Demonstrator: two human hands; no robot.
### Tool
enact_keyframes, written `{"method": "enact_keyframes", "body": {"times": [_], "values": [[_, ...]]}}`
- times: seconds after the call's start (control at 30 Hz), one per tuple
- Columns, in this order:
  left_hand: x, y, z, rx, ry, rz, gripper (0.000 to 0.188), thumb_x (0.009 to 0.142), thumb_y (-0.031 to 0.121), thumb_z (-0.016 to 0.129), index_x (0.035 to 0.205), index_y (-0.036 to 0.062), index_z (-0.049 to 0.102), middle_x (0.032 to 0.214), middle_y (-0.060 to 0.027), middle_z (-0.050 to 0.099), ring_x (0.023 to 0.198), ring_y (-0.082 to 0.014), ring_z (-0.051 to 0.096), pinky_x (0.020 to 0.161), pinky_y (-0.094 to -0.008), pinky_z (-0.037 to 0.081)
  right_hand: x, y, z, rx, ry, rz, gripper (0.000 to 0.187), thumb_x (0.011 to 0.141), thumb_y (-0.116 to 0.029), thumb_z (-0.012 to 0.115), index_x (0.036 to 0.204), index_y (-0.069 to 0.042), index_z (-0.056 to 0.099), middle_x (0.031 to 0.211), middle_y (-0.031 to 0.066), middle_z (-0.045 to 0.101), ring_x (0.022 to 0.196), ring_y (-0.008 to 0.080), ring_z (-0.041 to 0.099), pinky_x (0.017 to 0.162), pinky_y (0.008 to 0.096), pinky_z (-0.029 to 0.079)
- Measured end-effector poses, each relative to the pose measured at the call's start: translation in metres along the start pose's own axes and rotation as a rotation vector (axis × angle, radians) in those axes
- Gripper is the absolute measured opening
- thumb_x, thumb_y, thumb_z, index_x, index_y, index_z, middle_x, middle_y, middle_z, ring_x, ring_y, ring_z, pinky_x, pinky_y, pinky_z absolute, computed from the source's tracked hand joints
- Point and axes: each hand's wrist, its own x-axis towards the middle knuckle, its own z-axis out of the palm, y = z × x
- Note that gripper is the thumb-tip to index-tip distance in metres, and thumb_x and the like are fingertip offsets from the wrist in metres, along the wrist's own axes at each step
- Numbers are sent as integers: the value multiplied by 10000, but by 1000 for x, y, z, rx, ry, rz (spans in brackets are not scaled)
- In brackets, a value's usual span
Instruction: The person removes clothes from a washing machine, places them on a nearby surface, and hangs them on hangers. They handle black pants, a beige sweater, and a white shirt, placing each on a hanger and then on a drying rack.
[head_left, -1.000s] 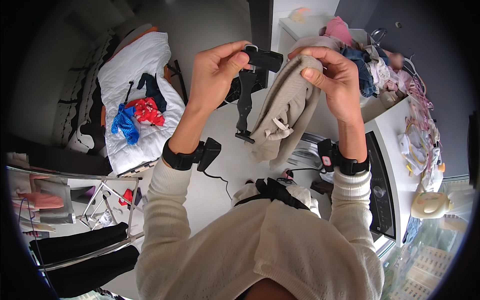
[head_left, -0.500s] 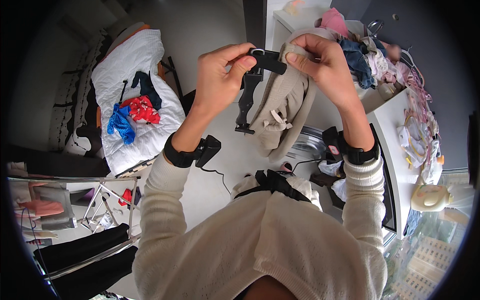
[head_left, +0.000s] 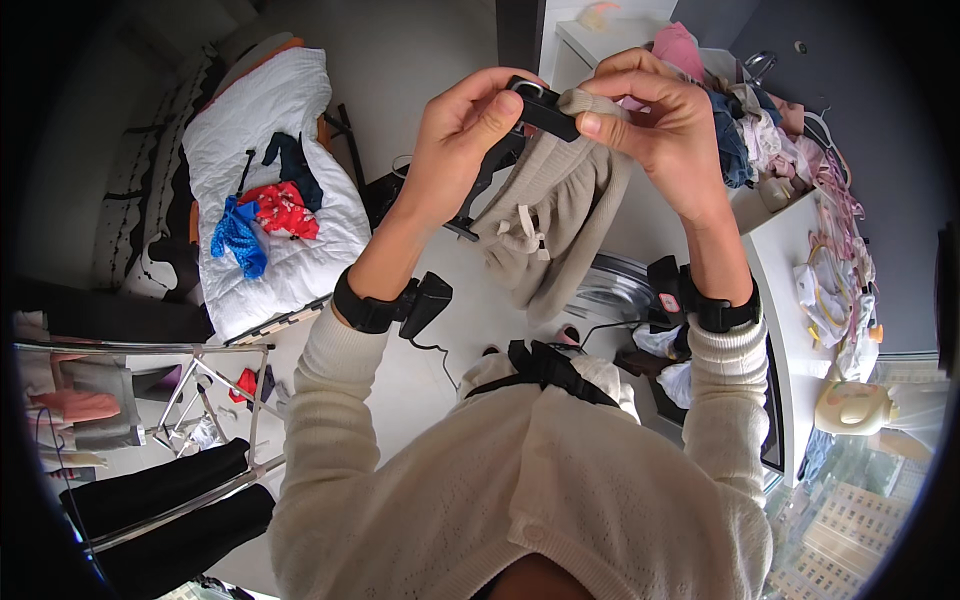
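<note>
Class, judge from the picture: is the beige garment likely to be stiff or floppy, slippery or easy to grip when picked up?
The beige garment is probably floppy, hanging in loose folds below the right hand. It seems unlikely to slip, as its surface looks matte, not shiny.

No legible text anywhere. Small pink-and-white label (head_left: 668,302) on black right-wrist device (head_left: 661,272): too small to read.
</note>
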Motion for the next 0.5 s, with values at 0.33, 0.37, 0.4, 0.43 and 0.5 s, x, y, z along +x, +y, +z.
{"method": "enact_keyframes", "body": {"times": [0.33, 0.37, 0.4, 0.43, 0.5], "values": [[-14, 5, 13, 167, 252, 118, 313, 863, 135, 728, 1106, -44, 643, 876, -47, 661, 768, -95, 590, 718, -227, 484, -14, -11, 11, -14, 153, 2, 228, 726, -52, 805, 930, 7, 720, 894, 7, 574, 791, 85, 523, 596, 214, 417], [-14, 6, 13, 206, 253, 142, 298, 858, 125, 729, 1093, -41, 650, 868, -48, 663, 763, -99, 596, 712, -230, 486, -15, -11, 11, -5, 145, -21, 224, 726, -47, 803, 927, 7, 721, 889, 7, 572, 776, 82, 519, 585, 213, 411], [-13, 8, 13, 244, 253, 164, 283, 852, 115, 729, 1080, -38, 658, 861, -50, 666, 758, -104, 601, 707, -233, 488, -16, -10, 10, 5, 136, -42, 219, 725, -41, 801, 923, 7, 721, 885, 6, 571, 762, 79, 515, 573, 212, 406], [-13, 9, 13, 289, 261, 181, 268, 847, 105, 730, 1067, -34, 666, 854, -51, 669, 753, -108, 606, 702, -236, 489, -17, -10, 10, 6, 117, -65, 214, 725, -35, 799, 920, 7, 722, 881, 6, 570, 747, 76, 511, 562, 210, 400], [-12, 9, 15, 332, 254, 255, 245, 839, 97, 729, 1039, -34, 676, 867, -61, 681, 769, -122, 623, 707, -248, 494, -19, -10, 9, -6, 105, -89, 202, 725, -25, 795, 910, 10, 721, 870, 3, 569, 724, 70, 503, 546, 210, 389]]}}
